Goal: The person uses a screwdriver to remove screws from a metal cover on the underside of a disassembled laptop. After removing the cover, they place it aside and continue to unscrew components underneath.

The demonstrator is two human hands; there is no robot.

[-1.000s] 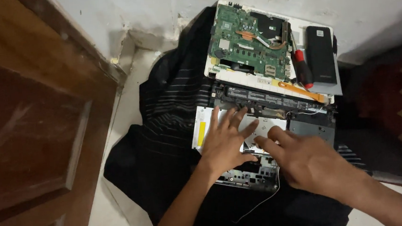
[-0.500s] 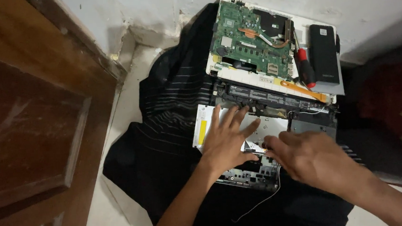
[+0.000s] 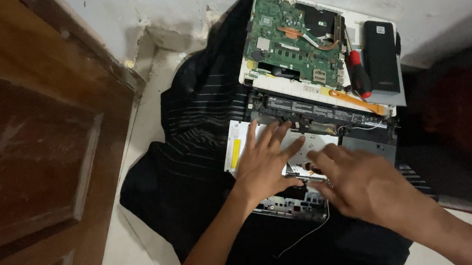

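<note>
On the black striped cloth (image 3: 193, 152), near its middle, lies an opened laptop base (image 3: 304, 161). Left hand (image 3: 263, 161) presses flat on it, fingers spread. Right hand (image 3: 361, 187) rests beside, fingers loosely extended, pinching nothing visible. Toward the cloth's far edge sit a green motherboard (image 3: 290, 40), a red screwdriver (image 3: 358, 74) and a black battery pack (image 3: 381, 56).

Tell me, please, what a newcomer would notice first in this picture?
The green circuit board in an opened white laptop shell at the top stands out most. Below it, the left hand and right hand press on a silver drive lying on a black striped cloth. A red-handled screwdriver lies beside the board.
</note>
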